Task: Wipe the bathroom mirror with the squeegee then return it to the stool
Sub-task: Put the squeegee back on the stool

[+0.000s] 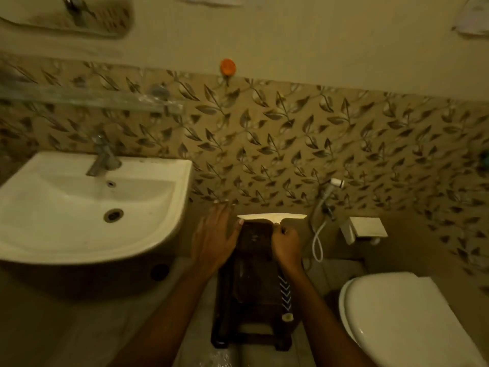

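Observation:
A white T-shaped squeegee [272,218] is held low over the far end of the dark wooden stool [251,287], its blade level and near the wall. My right hand [287,242] is closed on its handle. Spread flat with the fingers apart, my left hand [214,234] lies at the stool's left far corner, its thumb tip beside the left part of the blade. The mirror [66,14] hangs at the top left above the sink, only its lower part in view.
A white sink [164,181] with a tap [103,157] juts out at the left under a glass shelf [92,99]. A closed toilet [410,319] stands at the right. A hand spray hose [318,234] and a paper holder [367,226] hang on the leaf-patterned wall.

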`<state>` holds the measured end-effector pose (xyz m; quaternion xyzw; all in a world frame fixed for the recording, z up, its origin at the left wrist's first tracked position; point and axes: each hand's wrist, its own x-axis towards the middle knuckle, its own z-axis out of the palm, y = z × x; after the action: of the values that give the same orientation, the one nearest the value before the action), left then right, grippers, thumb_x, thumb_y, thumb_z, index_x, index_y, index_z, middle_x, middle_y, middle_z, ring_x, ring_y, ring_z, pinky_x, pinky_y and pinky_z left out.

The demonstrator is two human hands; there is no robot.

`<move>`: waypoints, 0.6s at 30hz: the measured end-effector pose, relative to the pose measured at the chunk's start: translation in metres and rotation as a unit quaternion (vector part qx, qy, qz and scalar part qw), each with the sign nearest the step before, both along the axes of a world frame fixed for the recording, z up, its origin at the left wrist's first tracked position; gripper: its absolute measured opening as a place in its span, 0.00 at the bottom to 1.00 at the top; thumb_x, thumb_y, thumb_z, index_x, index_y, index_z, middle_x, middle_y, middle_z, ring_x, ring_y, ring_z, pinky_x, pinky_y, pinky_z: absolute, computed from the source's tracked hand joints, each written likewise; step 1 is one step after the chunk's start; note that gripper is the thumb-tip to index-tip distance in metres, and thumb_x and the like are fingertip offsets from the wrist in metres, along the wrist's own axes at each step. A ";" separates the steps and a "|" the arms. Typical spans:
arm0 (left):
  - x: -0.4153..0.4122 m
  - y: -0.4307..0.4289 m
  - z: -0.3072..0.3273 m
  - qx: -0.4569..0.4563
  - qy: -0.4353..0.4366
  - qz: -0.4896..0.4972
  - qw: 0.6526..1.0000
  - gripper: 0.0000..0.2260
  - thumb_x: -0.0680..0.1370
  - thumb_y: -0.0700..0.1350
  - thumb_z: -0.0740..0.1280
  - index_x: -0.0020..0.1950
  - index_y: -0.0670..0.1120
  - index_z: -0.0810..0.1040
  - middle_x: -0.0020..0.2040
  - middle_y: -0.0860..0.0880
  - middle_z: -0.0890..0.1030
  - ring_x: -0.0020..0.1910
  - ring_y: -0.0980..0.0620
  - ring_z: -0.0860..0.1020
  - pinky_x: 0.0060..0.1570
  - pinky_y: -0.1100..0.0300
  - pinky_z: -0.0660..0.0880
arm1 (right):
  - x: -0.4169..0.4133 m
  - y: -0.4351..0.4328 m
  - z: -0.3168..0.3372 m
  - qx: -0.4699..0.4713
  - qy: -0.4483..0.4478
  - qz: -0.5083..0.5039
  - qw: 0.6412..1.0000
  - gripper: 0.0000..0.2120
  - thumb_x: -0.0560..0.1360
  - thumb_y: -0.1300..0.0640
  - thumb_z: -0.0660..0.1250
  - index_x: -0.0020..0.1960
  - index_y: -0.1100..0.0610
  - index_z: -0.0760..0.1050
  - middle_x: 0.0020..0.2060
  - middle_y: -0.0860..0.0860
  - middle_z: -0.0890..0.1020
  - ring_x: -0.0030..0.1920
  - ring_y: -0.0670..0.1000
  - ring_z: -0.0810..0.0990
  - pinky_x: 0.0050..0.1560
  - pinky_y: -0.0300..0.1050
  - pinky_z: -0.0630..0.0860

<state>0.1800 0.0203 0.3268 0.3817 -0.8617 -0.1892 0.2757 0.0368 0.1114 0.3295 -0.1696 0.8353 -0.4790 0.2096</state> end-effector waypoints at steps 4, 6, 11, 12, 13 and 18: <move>-0.039 0.024 -0.031 0.022 -0.030 0.012 0.999 0.25 0.81 0.60 0.55 0.73 0.49 0.66 0.72 0.49 0.70 0.74 0.49 0.62 0.67 0.53 0.60 | -0.043 0.014 -0.034 0.024 -0.011 -0.010 1.000 0.13 0.81 0.52 0.59 0.47 0.60 0.77 0.46 0.59 0.81 0.48 0.61 0.79 0.51 0.55 0.77; -0.056 0.029 -0.048 0.040 -0.045 0.008 0.998 0.23 0.80 0.58 0.57 0.72 0.48 0.68 0.70 0.48 0.72 0.72 0.48 0.66 0.66 0.55 0.60 | -0.060 0.015 -0.056 0.035 -0.022 -0.007 0.999 0.13 0.81 0.53 0.59 0.44 0.59 0.76 0.41 0.57 0.80 0.45 0.60 0.80 0.45 0.51 0.75; -0.101 0.014 -0.113 0.070 -0.078 -0.001 0.995 0.22 0.80 0.53 0.63 0.70 0.45 0.71 0.70 0.46 0.72 0.72 0.46 0.66 0.67 0.51 0.63 | -0.100 -0.002 -0.128 0.069 -0.059 -0.011 0.996 0.12 0.82 0.54 0.58 0.47 0.59 0.77 0.42 0.56 0.79 0.44 0.57 0.78 0.43 0.45 0.70; -0.110 0.008 -0.130 0.074 -0.087 0.003 0.993 0.22 0.80 0.53 0.63 0.71 0.45 0.70 0.71 0.46 0.71 0.73 0.47 0.64 0.67 0.51 0.63 | -0.109 -0.008 -0.147 0.079 -0.063 -0.009 0.995 0.13 0.82 0.54 0.58 0.49 0.60 0.77 0.43 0.57 0.80 0.45 0.57 0.78 0.43 0.45 0.69; -0.119 0.002 -0.146 0.079 -0.096 0.003 0.992 0.22 0.80 0.53 0.63 0.71 0.45 0.70 0.72 0.46 0.70 0.74 0.46 0.63 0.68 0.50 0.62 | -0.117 -0.015 -0.168 0.090 -0.066 -0.009 0.994 0.14 0.82 0.54 0.58 0.51 0.61 0.78 0.44 0.57 0.80 0.47 0.58 0.79 0.44 0.45 0.70; -0.151 -0.029 -0.238 0.112 -0.129 0.002 0.985 0.24 0.81 0.55 0.58 0.75 0.46 0.63 0.76 0.48 0.62 0.77 0.50 0.54 0.71 0.52 0.55 | -0.152 -0.057 -0.258 0.135 -0.074 -0.017 0.988 0.15 0.82 0.52 0.58 0.58 0.61 0.78 0.53 0.58 0.81 0.52 0.57 0.78 0.47 0.44 0.69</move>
<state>0.0288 -0.0090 0.0893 0.4326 -0.8629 -0.2330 0.1184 -0.1156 0.0543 0.0714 -0.0899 0.8774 -0.3762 0.2840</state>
